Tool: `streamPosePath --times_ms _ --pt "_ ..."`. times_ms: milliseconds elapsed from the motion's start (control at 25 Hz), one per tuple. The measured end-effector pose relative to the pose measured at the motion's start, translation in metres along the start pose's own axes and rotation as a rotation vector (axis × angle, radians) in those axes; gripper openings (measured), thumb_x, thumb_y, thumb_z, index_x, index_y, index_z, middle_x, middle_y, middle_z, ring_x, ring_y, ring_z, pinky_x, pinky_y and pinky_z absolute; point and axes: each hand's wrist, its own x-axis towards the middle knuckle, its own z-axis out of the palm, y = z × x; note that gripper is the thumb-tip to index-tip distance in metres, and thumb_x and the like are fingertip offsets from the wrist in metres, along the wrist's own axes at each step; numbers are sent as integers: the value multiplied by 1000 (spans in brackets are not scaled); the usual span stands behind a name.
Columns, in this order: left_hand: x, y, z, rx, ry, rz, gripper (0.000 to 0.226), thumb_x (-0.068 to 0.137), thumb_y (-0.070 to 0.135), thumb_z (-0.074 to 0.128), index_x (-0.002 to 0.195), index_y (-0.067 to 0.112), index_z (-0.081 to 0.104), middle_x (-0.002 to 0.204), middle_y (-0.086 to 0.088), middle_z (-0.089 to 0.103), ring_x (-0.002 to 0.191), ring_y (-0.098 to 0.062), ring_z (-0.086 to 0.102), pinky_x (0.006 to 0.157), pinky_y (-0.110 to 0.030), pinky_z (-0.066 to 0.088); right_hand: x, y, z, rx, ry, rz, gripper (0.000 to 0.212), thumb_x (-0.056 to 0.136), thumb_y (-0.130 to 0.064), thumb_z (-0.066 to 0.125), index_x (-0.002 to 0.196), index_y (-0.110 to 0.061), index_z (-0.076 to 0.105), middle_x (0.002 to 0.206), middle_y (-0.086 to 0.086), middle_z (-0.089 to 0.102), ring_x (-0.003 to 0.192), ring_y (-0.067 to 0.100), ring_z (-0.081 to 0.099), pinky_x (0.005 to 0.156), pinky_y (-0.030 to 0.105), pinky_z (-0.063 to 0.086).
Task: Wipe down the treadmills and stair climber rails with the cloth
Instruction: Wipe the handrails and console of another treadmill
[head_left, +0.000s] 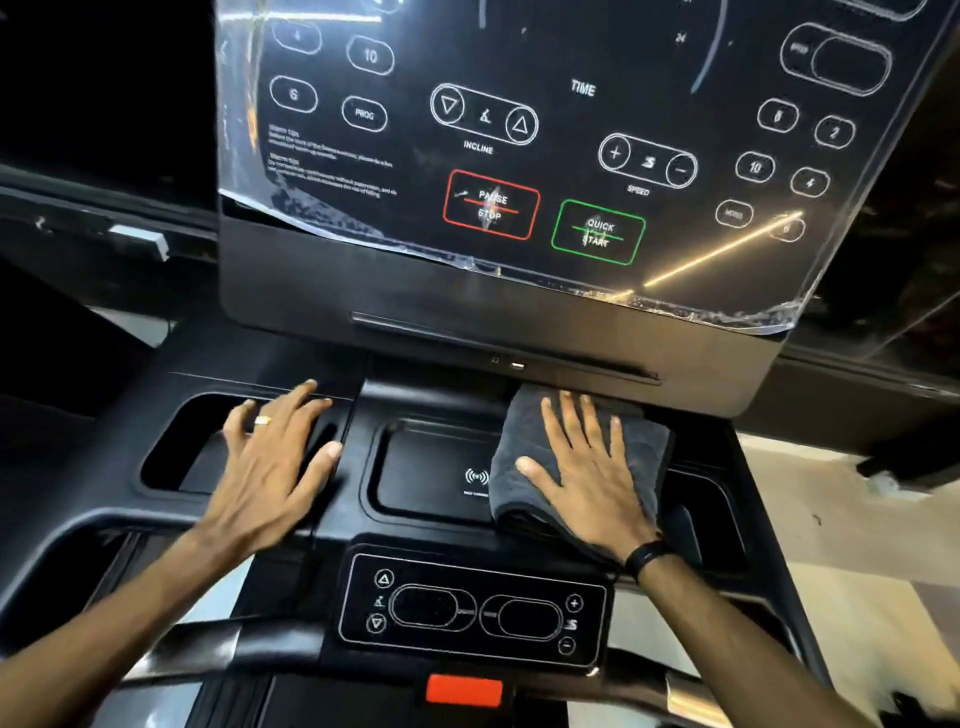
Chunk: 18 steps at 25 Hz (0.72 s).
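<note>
A folded dark grey cloth (524, 457) lies on the black treadmill console tray (426, 462), at the right edge of the wireless charging pad, just below the display panel. My right hand (587, 467) presses flat on the cloth with fingers spread; a black band is on its wrist. My left hand (275, 457) rests flat, fingers apart, on the ridge beside the left cup holder (176, 457), holding nothing. A ring shows on one finger.
The display panel (519, 156) rises ahead, covered by peeling clear film with incline, speed, pause and quick start buttons. Below my hands sit a small control pad (472, 608), a red safety key (464, 690) and the shiny front handlebar (218, 649). Pale floor shows at right.
</note>
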Motion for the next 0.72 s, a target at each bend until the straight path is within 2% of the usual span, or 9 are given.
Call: streamPosePath --times_ms 80,200,280,360,440,520,600,720 --pt "-1 3 1 17 23 -28 56 98 47 30 134 10 51 150 -11 46 140 -17 37 116 -44 9 -8 -2 3 38 -27 117 92 87 -77 -6 160 -22 -8 167 5 -14 155 28 -8 122 59 2" --pt "-3 4 1 35 62 -75 56 99 46 29 133 9 53 149 -11 47 138 -20 42 116 -40 5 -20 -6 4 68 -64 196 100 83 -80 -9 161 -18 5 168 11 -3 155 33 4 120 63 11" --pt "-3 6 1 32 111 -97 52 99 43 31 129 9 56 146 -11 51 134 -22 47 115 -42 9 -26 -8 1 40 -34 101 100 86 -79 -8 160 -18 21 167 12 12 153 36 17 116 65 20" --pt "-4 9 0 25 160 -83 47 100 39 33 123 9 60 141 -10 56 129 -22 50 114 -41 11 -25 -8 -3 -22 -8 -76 91 93 -73 0 155 -17 36 163 15 28 147 39 31 110 67 31" --pt "-5 8 -1 29 191 -61 44 100 36 33 119 9 62 137 -9 59 127 -20 52 113 -40 12 -13 -17 -3 -61 -11 -336 81 97 -70 8 157 -21 32 166 12 20 151 38 23 111 67 30" --pt "-6 6 -3 34 191 -60 43 100 35 33 118 9 62 136 -8 60 126 -21 53 113 -40 12 8 -38 -2 -19 -31 -569 76 98 -71 12 161 -28 15 169 6 2 155 31 1 117 66 15" --pt "-5 5 -4 40 169 -65 45 100 36 32 118 8 63 136 -8 60 126 -22 54 114 -41 13 34 -71 -4 -9 -11 -695 77 97 -72 15 161 -31 5 169 2 -6 155 27 -9 120 64 4" --pt "-5 1 -3 29 141 -82 49 100 39 31 120 8 63 136 -8 60 128 -22 53 114 -43 14 55 -128 -9 -24 -8 -757 81 94 -75 22 160 -32 2 169 2 -9 155 27 -13 120 64 0"
